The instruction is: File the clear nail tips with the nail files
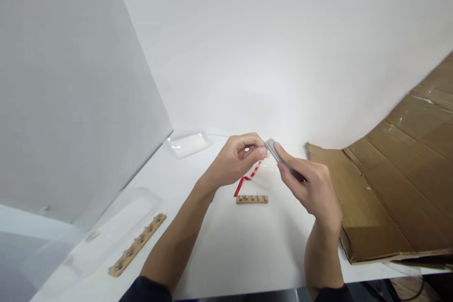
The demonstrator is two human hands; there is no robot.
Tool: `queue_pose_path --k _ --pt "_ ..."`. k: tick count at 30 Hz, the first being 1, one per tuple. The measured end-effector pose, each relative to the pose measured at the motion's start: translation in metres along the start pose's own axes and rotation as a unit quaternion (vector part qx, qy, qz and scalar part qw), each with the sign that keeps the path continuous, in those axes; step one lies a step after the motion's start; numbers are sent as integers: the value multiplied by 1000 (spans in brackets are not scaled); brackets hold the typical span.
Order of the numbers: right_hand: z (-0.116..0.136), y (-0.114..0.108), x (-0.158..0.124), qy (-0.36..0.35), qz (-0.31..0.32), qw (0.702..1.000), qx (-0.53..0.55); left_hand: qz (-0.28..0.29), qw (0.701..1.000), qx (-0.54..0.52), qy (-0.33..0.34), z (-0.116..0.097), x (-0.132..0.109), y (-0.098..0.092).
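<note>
My left hand [235,158] and my right hand [307,184] meet above the white table [244,250]. The right hand's fingers are closed along a small flat grey piece [272,148], held at an angle. The left hand pinches at its upper end, and a clear film with a red striped strip [247,178] hangs down from the pinch. Just below the hands a short wooden strip with several metal pegs [252,198] lies flat on the table.
A longer wooden strip with metal studs [137,244] rests on a clear plastic tray [106,236] at the front left. Another clear plastic bag [187,144] lies at the back left. Flattened cardboard [382,188] covers the right side. White walls enclose the left and back.
</note>
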State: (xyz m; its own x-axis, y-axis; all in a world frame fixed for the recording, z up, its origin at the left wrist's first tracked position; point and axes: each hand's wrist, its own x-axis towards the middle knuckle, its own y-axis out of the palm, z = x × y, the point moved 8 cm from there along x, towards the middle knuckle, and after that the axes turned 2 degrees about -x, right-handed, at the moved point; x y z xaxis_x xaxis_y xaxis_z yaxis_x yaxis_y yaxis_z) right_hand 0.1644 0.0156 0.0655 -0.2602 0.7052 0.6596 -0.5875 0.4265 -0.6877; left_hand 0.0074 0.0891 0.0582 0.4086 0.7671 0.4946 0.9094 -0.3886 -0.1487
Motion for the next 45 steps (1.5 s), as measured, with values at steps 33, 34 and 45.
queue_pose_path --k 33,34,45 --pt "8 -5 1 -42 -99 994 -25 -50 965 180 186 -31 -14 14" --pt "8 -5 1 -38 -92 995 -24 -49 963 185 187 -31 -14 15" --pt "7 -8 1 -4 -84 996 -43 -56 959 196 196 -28 -15 20"
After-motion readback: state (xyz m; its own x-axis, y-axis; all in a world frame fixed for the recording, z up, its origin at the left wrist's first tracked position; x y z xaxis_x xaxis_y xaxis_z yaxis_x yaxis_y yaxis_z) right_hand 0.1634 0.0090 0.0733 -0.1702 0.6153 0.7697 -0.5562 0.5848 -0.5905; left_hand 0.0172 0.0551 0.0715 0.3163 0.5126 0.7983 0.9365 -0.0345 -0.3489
